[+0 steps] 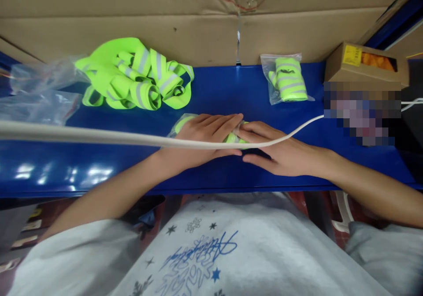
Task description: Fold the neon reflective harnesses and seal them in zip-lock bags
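A clear plastic bag with neon yellow, grey-striped reflective straps [232, 137] lies on the blue tabletop under both hands. My left hand [205, 129] lies flat across its top, the fingers stretched out to the right and the thumb along the near side. At the bag's right end rest the outstretched fingers of my right hand [284, 157], with the thumb spread apart below. The two hands almost meet, and they hide much of the bag. A white cable [132, 139] crosses the view in front of the left hand.
Behind on the left, a tangled heap of reflective straps [139, 77] sits beside clear plastic bags [39, 102]. Another filled bag [289, 80] lies back right, near an open-sided cardboard box [337, 69]. Cardboard panels [132, 27] line the table's [224, 82] back edge.
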`<act>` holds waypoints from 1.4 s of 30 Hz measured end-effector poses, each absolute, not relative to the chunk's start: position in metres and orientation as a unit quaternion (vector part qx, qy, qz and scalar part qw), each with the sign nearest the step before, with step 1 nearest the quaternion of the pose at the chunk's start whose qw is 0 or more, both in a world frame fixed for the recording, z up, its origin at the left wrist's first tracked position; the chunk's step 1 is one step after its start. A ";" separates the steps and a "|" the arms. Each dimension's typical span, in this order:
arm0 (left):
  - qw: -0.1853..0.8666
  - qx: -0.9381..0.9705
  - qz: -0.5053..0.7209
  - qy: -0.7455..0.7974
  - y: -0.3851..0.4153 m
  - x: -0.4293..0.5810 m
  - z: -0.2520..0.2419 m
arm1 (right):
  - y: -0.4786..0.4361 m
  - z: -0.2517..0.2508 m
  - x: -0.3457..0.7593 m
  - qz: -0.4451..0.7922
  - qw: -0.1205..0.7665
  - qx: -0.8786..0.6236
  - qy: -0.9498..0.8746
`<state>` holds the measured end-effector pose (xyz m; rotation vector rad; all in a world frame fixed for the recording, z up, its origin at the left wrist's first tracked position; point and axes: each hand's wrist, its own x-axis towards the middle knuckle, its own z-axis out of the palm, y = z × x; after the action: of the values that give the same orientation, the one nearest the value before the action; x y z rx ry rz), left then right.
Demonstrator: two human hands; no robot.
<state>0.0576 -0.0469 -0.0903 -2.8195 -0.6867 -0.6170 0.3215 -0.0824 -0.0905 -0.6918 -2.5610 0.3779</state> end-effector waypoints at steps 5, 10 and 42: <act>0.064 -0.944 -0.223 -0.233 -0.045 0.057 -0.092 | -0.073 -0.097 0.327 0.079 0.313 -0.202 -0.924; 0.062 -0.951 -0.220 -0.208 -0.046 0.060 -0.093 | -0.066 -0.106 0.311 -0.012 0.299 -0.226 -0.927; 0.046 -0.952 -0.268 -0.143 -0.045 0.057 -0.101 | -0.081 -0.103 0.308 0.103 0.131 -0.289 -0.943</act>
<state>0.0572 -0.0452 -0.1005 -2.9042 -0.4377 -0.8175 0.3080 -0.0807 -0.1034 -0.8398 -2.7374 0.2987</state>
